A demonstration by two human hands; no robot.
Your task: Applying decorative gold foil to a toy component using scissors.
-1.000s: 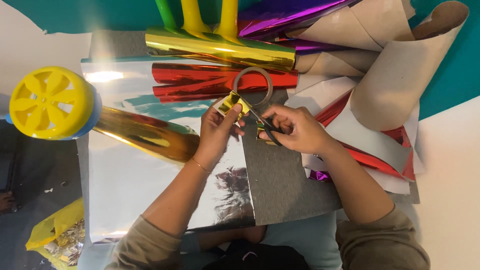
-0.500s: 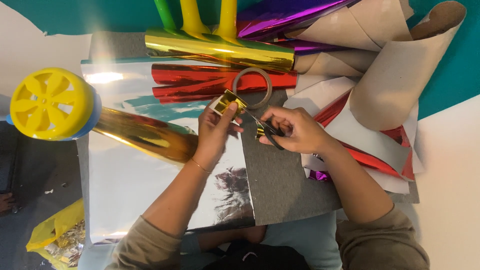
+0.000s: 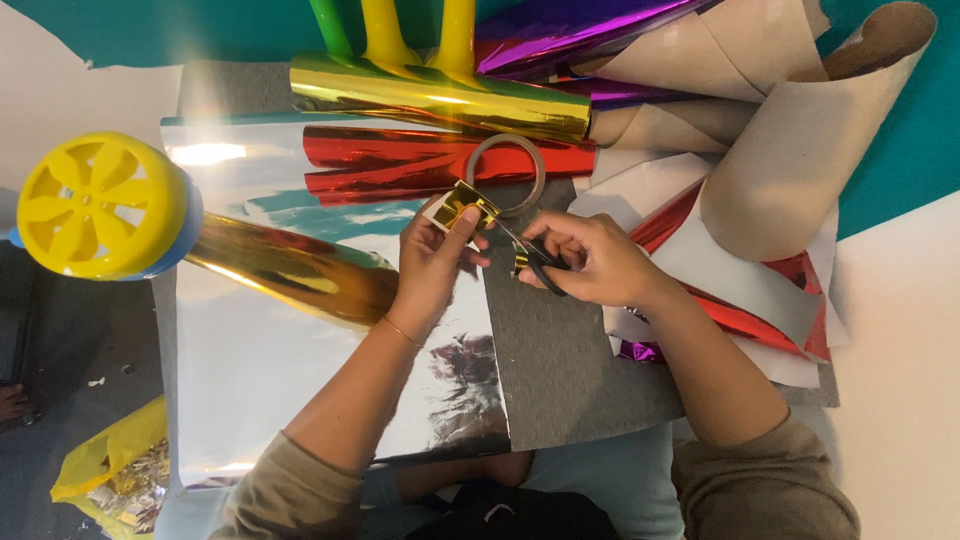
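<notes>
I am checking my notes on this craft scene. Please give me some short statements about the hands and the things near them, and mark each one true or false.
1. The left hand holds a small gold foil piece. True.
2. The right hand holds a glue stick. False: it holds scissors.
3. A tape ring lies partly on the red foil roll. True.
4. The gold foil roll lies nearer to the person than the red one. False: it lies farther away.
5. The silver foil sheet lies under the left forearm. True.
</notes>
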